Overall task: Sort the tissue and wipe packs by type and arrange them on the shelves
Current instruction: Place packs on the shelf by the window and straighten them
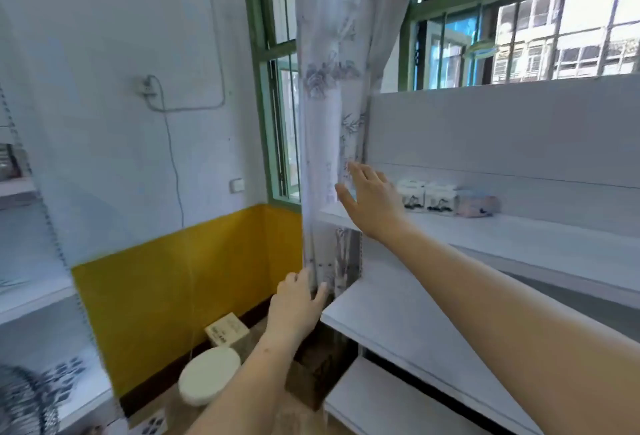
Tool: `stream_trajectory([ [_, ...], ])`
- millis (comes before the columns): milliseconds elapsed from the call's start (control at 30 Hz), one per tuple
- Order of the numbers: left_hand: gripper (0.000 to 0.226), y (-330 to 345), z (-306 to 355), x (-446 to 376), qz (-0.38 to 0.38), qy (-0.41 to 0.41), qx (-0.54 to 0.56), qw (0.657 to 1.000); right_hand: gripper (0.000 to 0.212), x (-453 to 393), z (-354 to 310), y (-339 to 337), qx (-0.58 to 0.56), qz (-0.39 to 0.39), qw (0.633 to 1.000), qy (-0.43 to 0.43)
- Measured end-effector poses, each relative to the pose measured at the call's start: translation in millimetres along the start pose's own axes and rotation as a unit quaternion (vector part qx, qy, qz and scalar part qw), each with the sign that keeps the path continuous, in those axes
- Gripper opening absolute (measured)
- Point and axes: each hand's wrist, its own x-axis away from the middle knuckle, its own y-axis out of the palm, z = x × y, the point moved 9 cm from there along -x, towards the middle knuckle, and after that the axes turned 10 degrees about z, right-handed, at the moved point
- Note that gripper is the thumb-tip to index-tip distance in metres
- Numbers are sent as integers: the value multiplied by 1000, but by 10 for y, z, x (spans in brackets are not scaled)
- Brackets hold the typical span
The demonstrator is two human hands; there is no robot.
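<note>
Two white tissue packs [427,196] with dark prints stand side by side on the upper white shelf [519,240], and a pink-and-blue pack [478,206] lies just to their right. My right hand [370,202] is raised with fingers spread at the shelf's left end, touching the sheer patterned curtain [332,105], just left of the packs. Lower down, my left hand [294,306] presses against the curtain's lower edge beside the middle shelf [398,317]. Neither hand holds a pack.
A third white shelf [374,400] sits lower. On the floor are a white round stool [209,374], a small box [227,330] and packs with dark prints [152,424]. Another white rack [34,296] stands at left. Green-framed windows are behind the shelves.
</note>
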Motion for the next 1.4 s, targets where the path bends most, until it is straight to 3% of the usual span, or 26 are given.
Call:
stream_trajectory([
  [200, 50, 391, 1128, -822, 5, 88, 4, 996, 62, -515, 1348, -335, 54, 11, 997, 57],
  [367, 57, 726, 1518, -1391, 3, 121, -9, 993, 63, -701, 2161, -126, 49, 0, 994, 97],
  [600, 61, 1354, 1390, -2141, -32, 105, 7, 994, 66, -833, 2789, 901, 13, -95, 989, 114],
  [933, 61, 2088, 969, -3760, -50, 100, 82, 990, 79, -1518, 3188, 2365, 74, -251, 964, 36],
  [1067, 64, 2278, 786, -4282, -64, 70, 109, 989, 85, -1636, 3171, 2699, 84, -268, 960, -14],
  [1233, 86, 2640, 596, -4658, -102, -4, 88, 991, 101, -1591, 3262, 3042, 47, -327, 943, -49],
  [1400, 101, 2893, 686, -4832, -156, 32, 37, 987, 106, -1623, 3573, 3321, -7, -375, 927, -21],
])
